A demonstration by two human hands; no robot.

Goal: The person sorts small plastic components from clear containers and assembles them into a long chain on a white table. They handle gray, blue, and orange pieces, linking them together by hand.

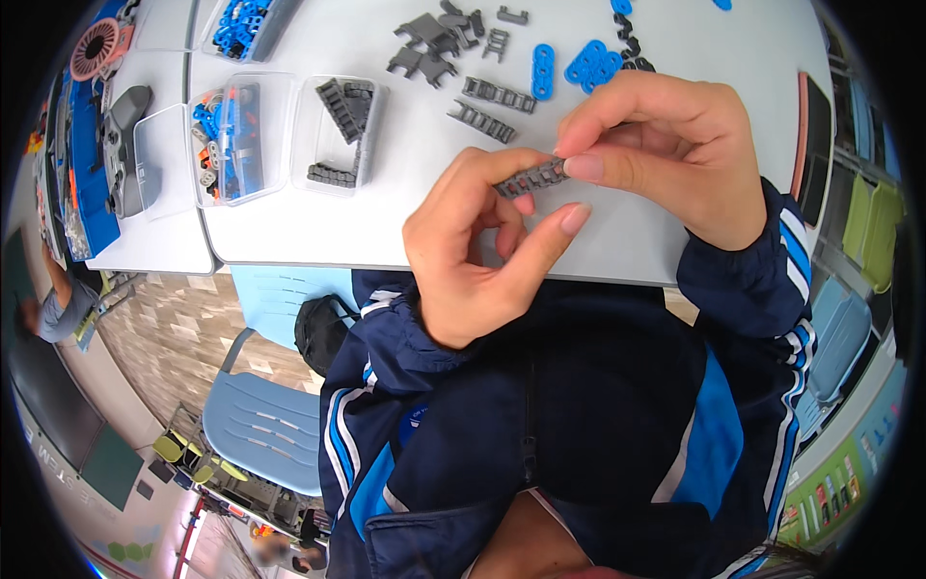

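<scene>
A short dark grey plastic track chain [531, 179] is held just above the near edge of the white table. My right hand [680, 159] pinches its right end between thumb and index finger. At its left end, the fingers of my left hand [477, 246] curl behind and under the chain, while the left thumb stands away from it. Two similar chain strips, an upper one [499, 94] and a lower one [482, 122], lie on the table beyond my hands. Loose dark grey links [424, 43] are heaped farther off.
Blue perforated beams [593, 66] lie beyond my right hand. To the left, a clear box [374, 164] holds more grey chain, beside an open box [241, 198] of blue, orange and grey parts. A game controller [125, 145] rests at the far left. A blue chair [260, 425] stands at lower left.
</scene>
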